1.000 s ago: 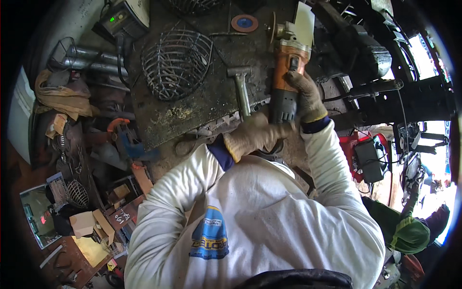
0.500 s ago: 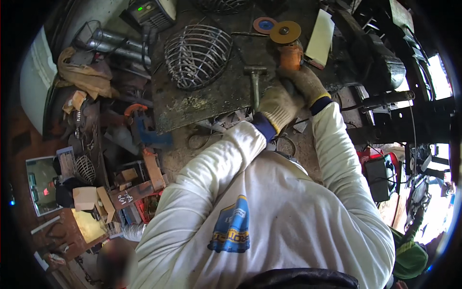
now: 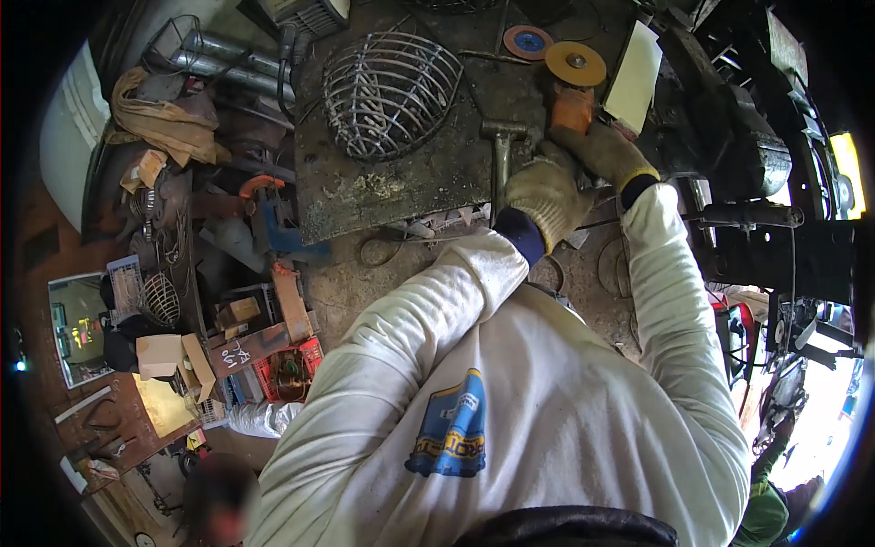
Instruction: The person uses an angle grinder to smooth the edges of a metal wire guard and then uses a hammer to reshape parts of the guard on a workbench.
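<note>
An angle grinder with an orange head and a tan disc sits over the dark metal worktable. My right hand, in a tan work glove, is closed round the grinder just behind the head. My left hand, gloved alike, is closed close beside it on the grinder's rear part; the gloves hide most of the body. Left of my hands a T-shaped metal bar stands at the table's edge. A curved cage of welded metal rods lies farther left on the table.
A second disc, reddish with a blue centre, lies behind the grinder. To its right is a pale flat box. A blue clamp stands left of the table, near cardboard boxes. Dark machinery stands at right.
The view has shifted, so the table and the things on it appear farther right. My two hands keep their hold on the grinder, close together as before.
</note>
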Demonstrator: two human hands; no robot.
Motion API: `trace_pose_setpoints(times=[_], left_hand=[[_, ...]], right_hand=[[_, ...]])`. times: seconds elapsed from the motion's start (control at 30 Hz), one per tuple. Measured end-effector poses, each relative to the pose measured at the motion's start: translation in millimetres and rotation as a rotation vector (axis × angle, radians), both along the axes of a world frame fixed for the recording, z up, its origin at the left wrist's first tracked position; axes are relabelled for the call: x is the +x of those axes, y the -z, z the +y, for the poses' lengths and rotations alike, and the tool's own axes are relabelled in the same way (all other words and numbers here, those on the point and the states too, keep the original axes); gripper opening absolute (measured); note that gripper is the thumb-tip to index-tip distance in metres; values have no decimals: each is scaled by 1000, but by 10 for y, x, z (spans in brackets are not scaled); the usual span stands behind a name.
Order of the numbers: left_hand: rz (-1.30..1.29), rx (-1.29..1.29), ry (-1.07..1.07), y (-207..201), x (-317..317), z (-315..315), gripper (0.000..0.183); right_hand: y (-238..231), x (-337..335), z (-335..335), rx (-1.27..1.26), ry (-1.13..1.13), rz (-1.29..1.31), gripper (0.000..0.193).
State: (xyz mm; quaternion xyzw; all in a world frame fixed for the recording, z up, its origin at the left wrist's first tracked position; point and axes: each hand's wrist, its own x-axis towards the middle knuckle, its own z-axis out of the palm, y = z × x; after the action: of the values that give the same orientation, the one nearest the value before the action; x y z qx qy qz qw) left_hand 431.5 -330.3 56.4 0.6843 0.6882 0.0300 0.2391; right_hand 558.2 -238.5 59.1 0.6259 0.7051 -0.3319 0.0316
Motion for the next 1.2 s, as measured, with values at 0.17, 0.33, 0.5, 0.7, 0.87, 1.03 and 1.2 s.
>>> trace_pose_setpoints(times=[0.17, 0.33, 0.5, 0.7, 0.87, 1.03, 1.2], left_hand=[[-26, 18, 118, -259, -125, -55, 84], [12, 238, 472, -395, -581, -171, 33], [-92, 439, 273, -1205, -1465, 221, 30], [164, 724, 448, -813, -2775, 1437, 53], [166, 486, 622, -803, -2684, 1825, 55], [140, 291, 607, -864, -2636, 2065, 56], [46, 319, 606, -1011, -2937, 2223, 58]], right_hand=[[-185, -81, -154, 13, 130, 18, 73], [-133, -87, -389, 309, 202, 52, 69], [-173, -247, -695, 356, 455, 9, 58], [-515, -945, -1205, 660, 560, -169, 64], [-285, -1559, -1737, 619, 529, -60, 63], [-158, -1727, -1768, 225, 584, -198, 47], [41, -1694, -1682, 221, 664, -7, 34]])
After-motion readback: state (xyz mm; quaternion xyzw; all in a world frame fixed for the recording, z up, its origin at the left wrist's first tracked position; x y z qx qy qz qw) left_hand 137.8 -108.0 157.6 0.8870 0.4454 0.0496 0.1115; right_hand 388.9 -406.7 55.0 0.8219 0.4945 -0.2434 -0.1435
